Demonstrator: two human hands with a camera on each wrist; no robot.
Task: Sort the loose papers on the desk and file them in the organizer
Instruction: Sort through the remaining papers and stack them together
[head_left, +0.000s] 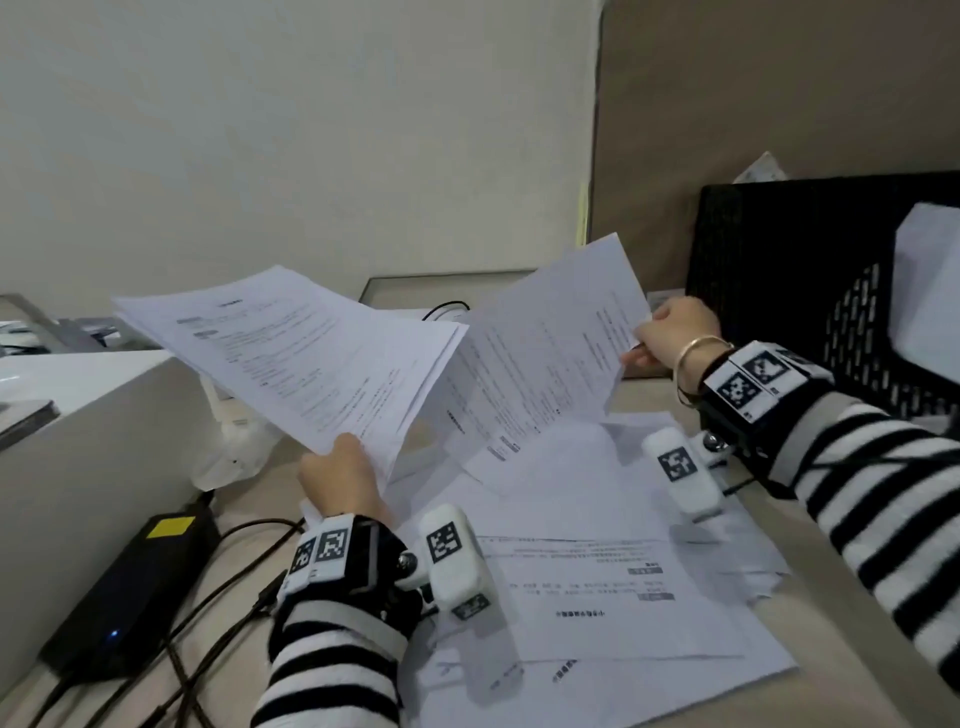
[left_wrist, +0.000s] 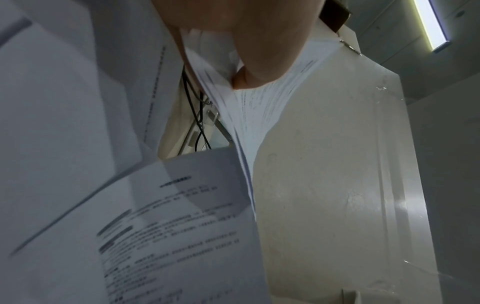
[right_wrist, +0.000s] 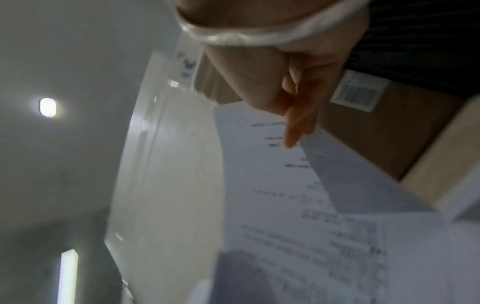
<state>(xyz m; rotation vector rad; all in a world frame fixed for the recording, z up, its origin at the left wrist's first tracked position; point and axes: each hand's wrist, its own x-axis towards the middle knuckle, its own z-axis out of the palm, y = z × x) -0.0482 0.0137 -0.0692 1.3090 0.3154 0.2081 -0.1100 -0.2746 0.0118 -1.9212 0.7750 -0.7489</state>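
L hand (head_left: 340, 480) grips stack (head_left: 291, 353), R hand (head_left: 675, 335) sheet (head_left: 545, 364)

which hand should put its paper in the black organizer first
Right. The right hand pinches a single sheet right beside the black organizer; the left hand grips a stack farther away.

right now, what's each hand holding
left hand: grips the stack of papers
right hand: pinches a single sheet
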